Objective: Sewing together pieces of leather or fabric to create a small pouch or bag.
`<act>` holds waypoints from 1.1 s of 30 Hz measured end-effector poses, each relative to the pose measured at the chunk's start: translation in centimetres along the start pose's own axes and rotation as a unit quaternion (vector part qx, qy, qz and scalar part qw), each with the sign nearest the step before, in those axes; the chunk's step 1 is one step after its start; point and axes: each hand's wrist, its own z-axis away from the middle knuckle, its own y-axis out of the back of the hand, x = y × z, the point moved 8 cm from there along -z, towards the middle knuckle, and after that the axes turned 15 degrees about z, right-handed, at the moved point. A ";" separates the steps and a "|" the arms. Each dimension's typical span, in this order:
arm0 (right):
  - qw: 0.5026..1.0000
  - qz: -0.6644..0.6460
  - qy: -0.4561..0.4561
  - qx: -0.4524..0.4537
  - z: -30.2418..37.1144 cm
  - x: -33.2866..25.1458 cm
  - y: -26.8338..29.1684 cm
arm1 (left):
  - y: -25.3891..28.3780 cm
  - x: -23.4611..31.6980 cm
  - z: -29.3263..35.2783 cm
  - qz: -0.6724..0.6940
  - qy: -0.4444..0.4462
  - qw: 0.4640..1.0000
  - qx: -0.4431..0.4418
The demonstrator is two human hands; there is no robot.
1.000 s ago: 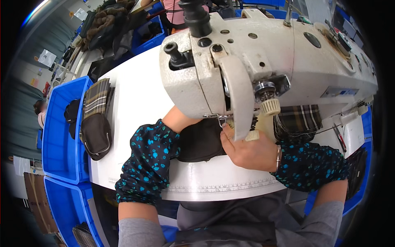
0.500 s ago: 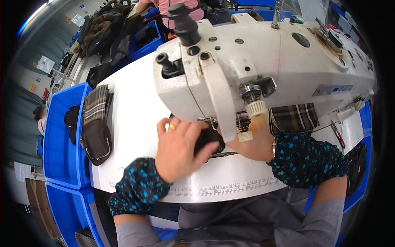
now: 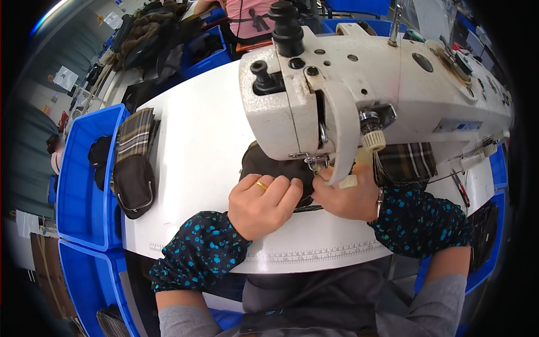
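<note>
A dark brown fabric piece point(image 3: 270, 166), looking like part of a small pouch, lies on the white table under the head of a sewing machine point(image 3: 337, 84). My left hand point(image 3: 265, 205) has its fingers curled down onto the near side of this fabric, gripping it. Close to the presser foot point(image 3: 319, 162), my right hand point(image 3: 349, 194) is closed with thumb and fingers pinched at the fabric's right edge. The machine's lever and knobs cover part of that hand, and its fingertips are partly hidden. Both forearms wear dark sleeve covers with blue-green spots.
Striped plaid cloth with a brown pouch point(image 3: 135, 188) rests at the table's left edge, beside a blue bin point(image 3: 84, 196). More plaid pieces point(image 3: 409, 162) lie behind my right hand. Small red-and-black snips point(image 3: 461, 190) are at the right. A person in pink point(image 3: 252, 19) sits beyond.
My left hand's spread fingers have curled closed onto the fabric, more of which now shows on the left. The machine sits farther right in the picture as the view shifted. My right hand stays near the presser foot.
</note>
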 end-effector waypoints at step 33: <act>0.997 -0.060 0.008 -0.056 1.4 -1.6 0.7 | -2.9 -5.0 0.9 0.370 0.227 0.890 -0.138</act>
